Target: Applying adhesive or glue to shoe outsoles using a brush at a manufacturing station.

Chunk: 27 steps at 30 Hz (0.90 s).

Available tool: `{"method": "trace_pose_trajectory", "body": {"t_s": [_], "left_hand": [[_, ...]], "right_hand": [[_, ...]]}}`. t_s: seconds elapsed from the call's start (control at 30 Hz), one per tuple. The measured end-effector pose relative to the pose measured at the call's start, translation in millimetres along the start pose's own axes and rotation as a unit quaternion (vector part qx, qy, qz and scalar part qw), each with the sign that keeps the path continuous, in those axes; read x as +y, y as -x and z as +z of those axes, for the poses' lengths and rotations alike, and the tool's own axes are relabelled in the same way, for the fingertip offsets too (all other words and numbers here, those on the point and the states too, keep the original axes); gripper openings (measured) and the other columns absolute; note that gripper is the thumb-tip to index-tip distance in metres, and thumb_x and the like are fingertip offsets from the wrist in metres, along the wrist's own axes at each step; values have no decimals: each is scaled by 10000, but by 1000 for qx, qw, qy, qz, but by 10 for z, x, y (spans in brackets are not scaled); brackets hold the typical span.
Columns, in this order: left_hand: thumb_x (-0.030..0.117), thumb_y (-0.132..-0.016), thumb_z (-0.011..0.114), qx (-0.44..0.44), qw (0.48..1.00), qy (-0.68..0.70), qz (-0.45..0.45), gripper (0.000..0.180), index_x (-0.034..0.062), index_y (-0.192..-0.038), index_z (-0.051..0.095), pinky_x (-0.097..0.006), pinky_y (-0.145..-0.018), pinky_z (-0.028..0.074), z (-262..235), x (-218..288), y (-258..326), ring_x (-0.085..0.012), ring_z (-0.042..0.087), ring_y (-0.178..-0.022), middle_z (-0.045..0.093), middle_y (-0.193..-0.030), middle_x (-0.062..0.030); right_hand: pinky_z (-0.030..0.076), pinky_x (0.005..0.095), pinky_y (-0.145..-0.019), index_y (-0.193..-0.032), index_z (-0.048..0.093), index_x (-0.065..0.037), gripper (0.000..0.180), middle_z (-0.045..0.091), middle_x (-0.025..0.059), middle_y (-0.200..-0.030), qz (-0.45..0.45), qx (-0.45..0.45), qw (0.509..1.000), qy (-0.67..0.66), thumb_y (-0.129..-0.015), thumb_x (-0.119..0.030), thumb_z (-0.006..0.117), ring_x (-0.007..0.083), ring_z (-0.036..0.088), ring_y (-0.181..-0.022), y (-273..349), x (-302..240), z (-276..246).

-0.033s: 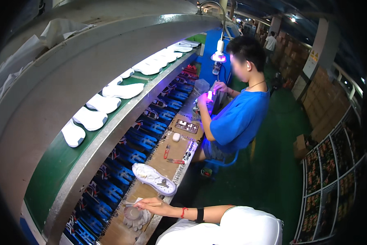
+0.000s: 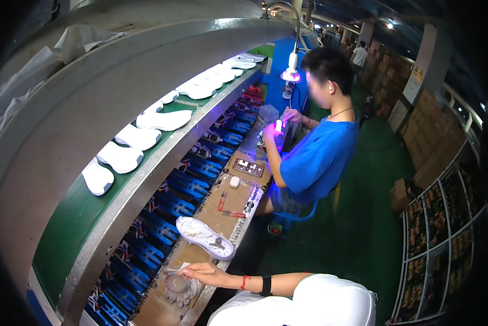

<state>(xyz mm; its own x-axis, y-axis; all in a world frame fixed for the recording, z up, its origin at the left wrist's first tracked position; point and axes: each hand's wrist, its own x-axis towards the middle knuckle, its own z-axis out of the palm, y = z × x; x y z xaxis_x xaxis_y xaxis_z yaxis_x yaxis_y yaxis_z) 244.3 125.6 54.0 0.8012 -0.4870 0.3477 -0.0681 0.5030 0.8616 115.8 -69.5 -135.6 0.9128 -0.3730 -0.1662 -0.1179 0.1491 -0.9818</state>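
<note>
My right hand (image 2: 203, 273) reaches left over the wooden bench (image 2: 211, 214), closed on a thin pale stick or brush (image 2: 173, 270). Its tip is above a small round clear cup (image 2: 175, 283) that rests on a pale work glove (image 2: 183, 296). My forearm carries a red string and a black band at the wrist. Just beyond the hand, a white shoe (image 2: 206, 237) lies on its side on the bench. My left hand does not show.
A co-worker in a blue shirt (image 2: 320, 157) sits further along the bench, holding something under a violet lamp (image 2: 291, 73). White shoe parts (image 2: 121, 157) ride a green conveyor (image 2: 64, 228) on the left. Blue racks (image 2: 184, 185) line the bench; shelves (image 2: 439, 217) stand right.
</note>
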Motion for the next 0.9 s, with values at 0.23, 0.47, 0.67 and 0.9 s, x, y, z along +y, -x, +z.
{"method": "trace_pose_trajectory", "body": {"t_s": [0.23,0.47,0.67,0.9], "left_hand": [[8,-759,642,-11,999,29,27,282,102,-1013,562,-262,-718,454,162,87,-51,-134,463,-751,543,-953,-7],[10,-760,641,-26,996,53,67,284,102,-1016,562,-264,-719,455,276,184,-154,-136,463,-759,543,-961,-6],[12,-761,641,-33,992,76,98,285,103,-1019,561,-266,-719,456,397,225,-217,-137,463,-766,542,-968,-5],[13,-762,640,-49,984,97,138,287,103,-1023,561,-268,-720,457,477,295,-337,-139,463,-774,542,-977,-4]], "right_hand": [[464,242,-811,-1093,612,15,317,642,62,-997,-14,-5,999,-28,-954,-236,478,111,584,-889,30,-28,10],[461,244,-814,-1104,608,9,328,642,59,-989,-13,-11,1000,-3,-958,-250,469,112,585,-893,79,-56,-16],[462,241,-807,-1102,612,0,321,643,50,-982,-9,-4,1000,-18,-958,-248,468,108,584,-892,102,-72,-14],[457,222,-745,-1067,635,-10,332,641,37,-964,-9,2,1000,-12,-940,-289,506,94,582,-863,77,-64,-9]]}}
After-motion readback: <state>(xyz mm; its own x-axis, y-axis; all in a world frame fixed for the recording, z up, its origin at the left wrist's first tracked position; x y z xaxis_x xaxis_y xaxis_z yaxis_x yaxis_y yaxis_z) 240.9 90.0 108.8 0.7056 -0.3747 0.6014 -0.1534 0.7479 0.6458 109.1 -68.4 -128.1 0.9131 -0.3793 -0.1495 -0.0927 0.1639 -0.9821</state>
